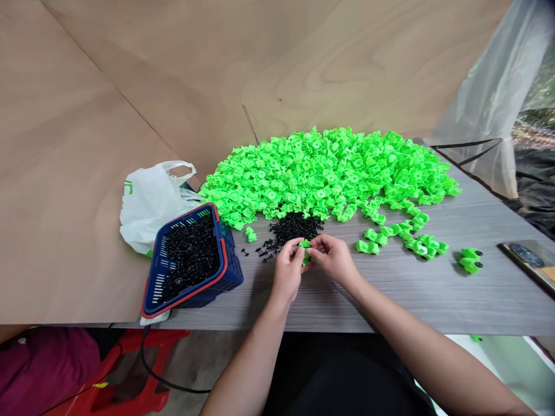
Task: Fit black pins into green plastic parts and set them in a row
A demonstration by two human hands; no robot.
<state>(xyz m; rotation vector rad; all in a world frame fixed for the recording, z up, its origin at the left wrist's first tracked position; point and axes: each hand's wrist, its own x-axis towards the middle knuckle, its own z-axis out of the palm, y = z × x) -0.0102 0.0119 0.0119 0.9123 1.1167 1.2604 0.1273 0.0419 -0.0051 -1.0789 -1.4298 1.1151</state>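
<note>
Between both hands, over the near middle of the table, is a small green plastic toy car body (305, 245). My left hand (289, 267) is closed on its left side with thumb and fingers. My right hand (333, 257) pinches at its right side; whether a black part sits in those fingertips is too small to tell. Just beyond the hands lies a heap of black wheel axles (297, 226), with a few loose ones to its left. Behind them spreads a large pile of green car bodies (329, 167).
A blue basket (234, 271) with a red rim, full of black wheel axles, stands at the left. Beside it is a white plastic bag (147, 202). Several green cars (422, 245) lie at the right, one with black wheels (470, 260) farther out. A phone-like object (526, 257) rests near the right edge.
</note>
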